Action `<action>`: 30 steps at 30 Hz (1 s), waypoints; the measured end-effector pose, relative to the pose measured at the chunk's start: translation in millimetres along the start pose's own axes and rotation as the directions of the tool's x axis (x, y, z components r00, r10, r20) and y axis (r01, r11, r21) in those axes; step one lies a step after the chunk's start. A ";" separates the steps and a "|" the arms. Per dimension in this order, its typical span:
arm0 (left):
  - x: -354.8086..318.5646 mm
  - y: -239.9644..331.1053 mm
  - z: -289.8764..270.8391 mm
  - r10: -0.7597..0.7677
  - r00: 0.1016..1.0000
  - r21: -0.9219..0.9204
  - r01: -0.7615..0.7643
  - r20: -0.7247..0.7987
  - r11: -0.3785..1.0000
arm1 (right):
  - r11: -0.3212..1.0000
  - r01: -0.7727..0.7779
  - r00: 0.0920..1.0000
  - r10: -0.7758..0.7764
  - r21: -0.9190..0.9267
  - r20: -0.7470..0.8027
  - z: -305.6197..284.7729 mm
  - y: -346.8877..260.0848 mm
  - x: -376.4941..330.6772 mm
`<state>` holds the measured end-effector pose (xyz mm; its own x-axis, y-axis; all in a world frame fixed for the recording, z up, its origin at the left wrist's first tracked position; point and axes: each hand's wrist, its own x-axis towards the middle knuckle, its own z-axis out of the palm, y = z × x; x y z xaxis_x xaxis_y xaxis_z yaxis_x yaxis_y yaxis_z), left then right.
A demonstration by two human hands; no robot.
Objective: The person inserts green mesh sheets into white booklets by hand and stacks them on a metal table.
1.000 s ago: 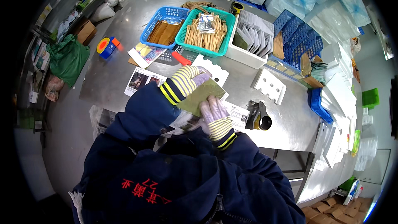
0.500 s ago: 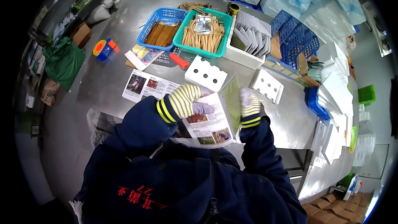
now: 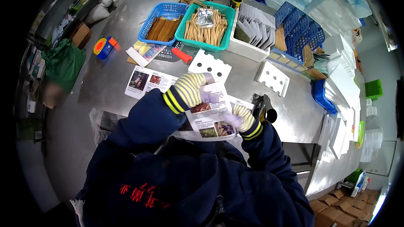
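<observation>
Both my hands wear striped knit gloves with bare-looking pale fingertips. My left hand [image 3: 194, 90] pinches the upper edge of a printed leaflet [image 3: 209, 117] with small photos, held over the table's front edge. My right hand [image 3: 240, 119] is closed on the leaflet's right edge, thumb on top. Another printed paper [image 3: 243, 102] shows just beyond my right hand; whether it is held too I cannot tell. Under my left forearm more leaflets [image 3: 143, 85] lie on the table. A white foam block with holes [image 3: 209, 64] lies just beyond the hands. A black object [image 3: 264, 107] sits beside my right wrist.
A second foam block [image 3: 272, 78] lies to the right. Behind stand a blue basket [image 3: 145, 27], a teal basket [image 3: 181, 27] of light sticks, and a white box [image 3: 248, 50] of packets. A blue-orange tape dispenser [image 3: 105, 48] is at left, a red-handled tool [image 3: 182, 55] mid-table.
My right hand has come left and down onto the leaflet's edge. The greenish sheet that stood upright beside it is gone from sight, and the black object is now visible.
</observation>
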<state>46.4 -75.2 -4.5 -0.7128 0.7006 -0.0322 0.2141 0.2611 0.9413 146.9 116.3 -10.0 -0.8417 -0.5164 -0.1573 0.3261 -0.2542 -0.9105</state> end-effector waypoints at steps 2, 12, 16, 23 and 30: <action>3.0 5.8 2.7 -0.060 0.998 0.193 0.064 -0.025 0.979 | 0.913 -0.116 0.989 0.072 -0.391 -0.125 -23.0 28.8 -1.5; 4.1 -37.6 -20.1 -0.113 0.992 -0.208 0.099 -0.056 0.973 | 0.076 -0.024 0.862 -0.503 -0.997 -0.059 -15.4 26.7 -7.1; 0.4 -11.8 -24.7 -0.290 0.954 -0.722 0.257 0.082 0.642 | -0.085 -0.091 0.819 -0.573 -0.992 -0.026 24.7 50.9 22.6; -9.4 -41.3 -41.4 0.046 0.998 -0.126 -0.050 -0.040 0.991 | 0.211 0.017 0.791 -0.600 -0.977 -0.116 20.2 19.7 49.2; -12.8 -65.1 -74.4 -0.010 0.970 -0.429 -0.098 -0.242 0.898 | 0.985 -0.009 0.904 -0.066 -0.173 -0.423 -21.4 19.9 52.4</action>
<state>-8.1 -150.5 -40.3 -0.8555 0.5162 0.0412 -0.0241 -0.1192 0.9926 100.1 101.6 -44.4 -0.9641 -0.1038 -0.2444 0.2549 -0.1042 -0.9613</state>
